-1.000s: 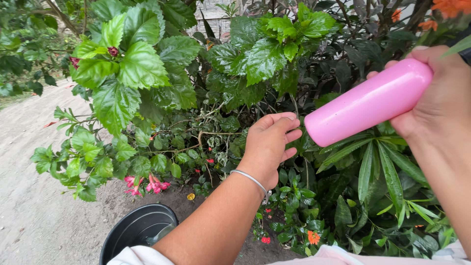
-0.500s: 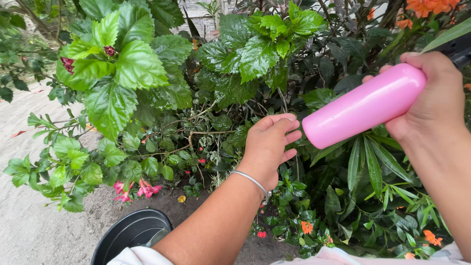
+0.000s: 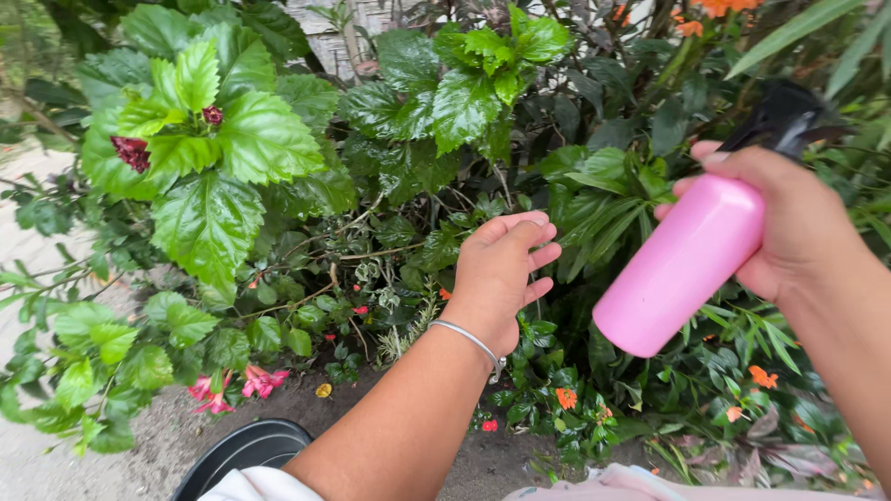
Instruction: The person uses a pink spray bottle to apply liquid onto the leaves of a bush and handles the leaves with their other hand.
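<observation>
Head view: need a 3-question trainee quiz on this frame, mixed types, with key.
1. True or false: the right hand holds the pink spray bottle with its black nozzle at the top.
2. What does the left hand hold? A) a leaf B) nothing, fingers loosely curled near the plants C) the bottle
3. What is worn on the left wrist?

Key
1. True; the bottle is tilted, its base lower and toward the left hand.
2. B
3. A thin silver bracelet.
</observation>
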